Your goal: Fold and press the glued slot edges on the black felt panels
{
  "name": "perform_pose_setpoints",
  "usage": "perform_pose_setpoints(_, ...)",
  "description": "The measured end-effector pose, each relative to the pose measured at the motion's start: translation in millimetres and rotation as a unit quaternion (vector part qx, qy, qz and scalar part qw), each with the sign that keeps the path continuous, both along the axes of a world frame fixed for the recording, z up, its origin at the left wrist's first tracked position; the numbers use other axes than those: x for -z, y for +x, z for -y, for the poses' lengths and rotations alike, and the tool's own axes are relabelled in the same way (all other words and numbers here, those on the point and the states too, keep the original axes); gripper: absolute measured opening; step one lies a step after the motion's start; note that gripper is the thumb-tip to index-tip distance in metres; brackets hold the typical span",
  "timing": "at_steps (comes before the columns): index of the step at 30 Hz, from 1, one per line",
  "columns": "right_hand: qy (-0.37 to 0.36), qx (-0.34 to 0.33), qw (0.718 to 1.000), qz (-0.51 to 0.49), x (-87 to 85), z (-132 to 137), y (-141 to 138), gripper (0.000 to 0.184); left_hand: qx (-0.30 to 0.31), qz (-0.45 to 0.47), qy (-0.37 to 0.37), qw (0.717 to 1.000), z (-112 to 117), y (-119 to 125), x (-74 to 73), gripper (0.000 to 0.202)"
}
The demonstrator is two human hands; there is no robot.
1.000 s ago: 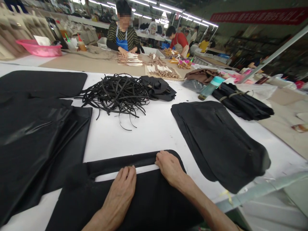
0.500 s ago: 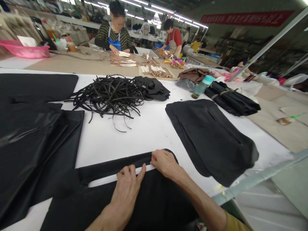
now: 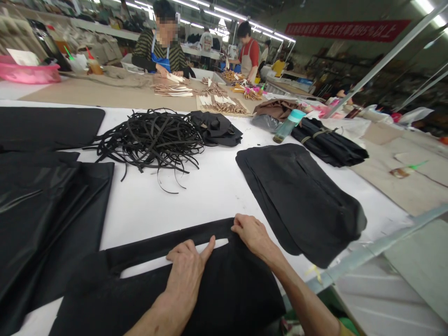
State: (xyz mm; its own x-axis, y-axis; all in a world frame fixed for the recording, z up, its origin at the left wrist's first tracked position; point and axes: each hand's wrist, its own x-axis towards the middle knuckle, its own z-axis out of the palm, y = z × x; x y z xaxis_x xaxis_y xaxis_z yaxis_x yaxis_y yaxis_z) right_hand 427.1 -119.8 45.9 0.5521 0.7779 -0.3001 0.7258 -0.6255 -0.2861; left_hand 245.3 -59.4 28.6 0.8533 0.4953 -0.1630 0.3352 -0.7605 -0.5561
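Observation:
A black fabric panel [image 3: 231,284] with a long narrow slot lies before me on the white table, whose surface shows through the slot. My left hand [image 3: 187,270] rests palm down on the panel across the slot, thumb stretched out along it and fingers bent; it does not grip the edge. At the panel's upper right corner, my right hand [image 3: 252,233] is closed, fingers and thumb pinching the black material just beyond the slot's right end. The fingertips are partly hidden.
Stacked black panels [image 3: 301,196] lie to the right, larger black sheets [image 3: 52,219] to the left. Behind are tangled black strips [image 3: 150,140], a bottle [image 3: 289,126] and a tied black bundle [image 3: 329,142]. A metal rail [image 3: 367,254] edges the table. Co-workers stand across it.
My right hand has moved right along the panel's top edge to its corner, uncovering the slot's right end. My left hand stays on the panel. The view has shifted slightly.

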Motion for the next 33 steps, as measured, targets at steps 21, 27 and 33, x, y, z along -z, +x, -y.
perform_pose_setpoints(21,-0.077,-0.01,0.996,0.047,0.0,9,-16,0.016,-0.039,0.163,-0.263,0.95,-27,-83,10.5,0.06)
perform_pose_setpoints(27,-0.1,-0.005,0.99,0.094,-17.8,4,-42,0.026,0.016,0.237,-0.307,0.922,-21,-130,6.2,0.07)
perform_pose_setpoints(33,0.039,-0.221,0.971,-0.082,-24.4,-54,-139,0.017,-0.003,0.274,-0.198,0.941,-16,-151,12.6,0.043)
